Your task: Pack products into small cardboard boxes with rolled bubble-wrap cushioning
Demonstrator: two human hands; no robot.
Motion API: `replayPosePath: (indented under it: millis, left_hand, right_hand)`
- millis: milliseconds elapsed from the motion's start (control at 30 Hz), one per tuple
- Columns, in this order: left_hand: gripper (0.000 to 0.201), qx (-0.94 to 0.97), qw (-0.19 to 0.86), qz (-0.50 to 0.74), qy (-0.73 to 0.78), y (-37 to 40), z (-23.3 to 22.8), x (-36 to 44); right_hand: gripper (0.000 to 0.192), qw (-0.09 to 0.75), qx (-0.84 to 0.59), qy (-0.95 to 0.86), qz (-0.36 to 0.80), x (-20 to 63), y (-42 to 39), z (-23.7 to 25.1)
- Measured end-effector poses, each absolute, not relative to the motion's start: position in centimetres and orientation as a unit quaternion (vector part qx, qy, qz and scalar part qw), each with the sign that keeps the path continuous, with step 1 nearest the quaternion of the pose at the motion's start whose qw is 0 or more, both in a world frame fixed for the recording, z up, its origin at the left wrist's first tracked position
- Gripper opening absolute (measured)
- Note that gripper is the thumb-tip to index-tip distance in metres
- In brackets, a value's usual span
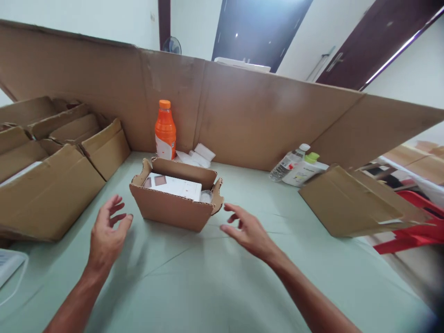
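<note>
Sitting in the middle of the frame is a small cardboard box (175,203) with its top open. It stands on a pale green table (215,277). Inside it lies a white flat thing (173,186), and something small and clear shows at its right end.

The left hand (106,233) is at the lower left of the box, near it but not touching. Its fingers are spread wide and bent a little, and it holds nothing. The right hand (248,231) is at the lower right of the box, just beside its corner, also not touching. Its fingers are open and point toward the box, and it holds nothing too.

Behind the box stands an orange bottle (165,130) with an orange cap, close to a tall cardboard wall (260,115). Big open boxes (52,171) fill the left side of the frame. At the right lie a clear bottle (287,164) and a white bottle with a green cap (307,169), next to a flat piece of cardboard (350,203).
</note>
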State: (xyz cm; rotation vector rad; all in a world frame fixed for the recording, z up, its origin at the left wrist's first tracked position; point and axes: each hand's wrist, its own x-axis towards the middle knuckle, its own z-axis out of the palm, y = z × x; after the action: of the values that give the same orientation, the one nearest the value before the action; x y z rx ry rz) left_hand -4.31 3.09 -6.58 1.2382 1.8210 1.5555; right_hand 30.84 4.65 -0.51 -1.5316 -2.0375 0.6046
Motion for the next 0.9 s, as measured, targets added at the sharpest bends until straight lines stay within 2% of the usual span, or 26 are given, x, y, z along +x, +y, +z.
replayPosePath:
  millis: [67, 100, 200, 333, 500, 600, 767, 900]
  left_hand:
    - [0.076, 0.455, 0.266, 0.567, 0.633, 5.3, -6.3, -4.3]
    - [0.076, 0.455, 0.287, 0.567, 0.624, 6.3, -6.3, -3.8]
    - [0.066, 0.444, 0.321, 0.576, 0.606, 7.4, -6.2, -0.6]
    - [0.064, 0.487, 0.370, 0.544, 0.575, 4.6, -6.6, 5.3]
    - [0.062, 0.553, 0.410, 0.470, 0.552, -0.1, -7.8, 7.7]
    - [0.062, 0.556, 0.400, 0.470, 0.557, -0.7, -8.3, 5.9]
    - [0.074, 0.545, 0.373, 0.439, 0.609, -0.5, -8.6, 3.7]
    - [0.075, 0.529, 0.406, 0.413, 0.620, -1.1, -9.1, 4.1]
  right_hand:
    - [0.061, 0.234, -0.559, -0.748, 0.268, 28.7, 5.6, -3.1]
    - [0.060, 0.232, -0.556, -0.749, 0.276, 27.7, 6.2, -3.7]
    - [0.041, 0.243, -0.567, -0.745, 0.256, 26.8, 7.0, -4.0]
    - [0.017, 0.264, -0.632, -0.712, 0.157, 32.1, 3.3, -4.4]
    - [0.027, 0.314, -0.665, -0.670, 0.099, 36.7, -7.1, -6.4]
    - [0.049, 0.339, -0.640, -0.678, 0.122, 36.1, -10.4, -7.5]
    - [0.111, 0.402, -0.574, -0.678, 0.222, 37.1, -8.9, -8.8]
    - [0.135, 0.426, -0.523, -0.690, 0.261, 38.2, -6.7, -9.7]
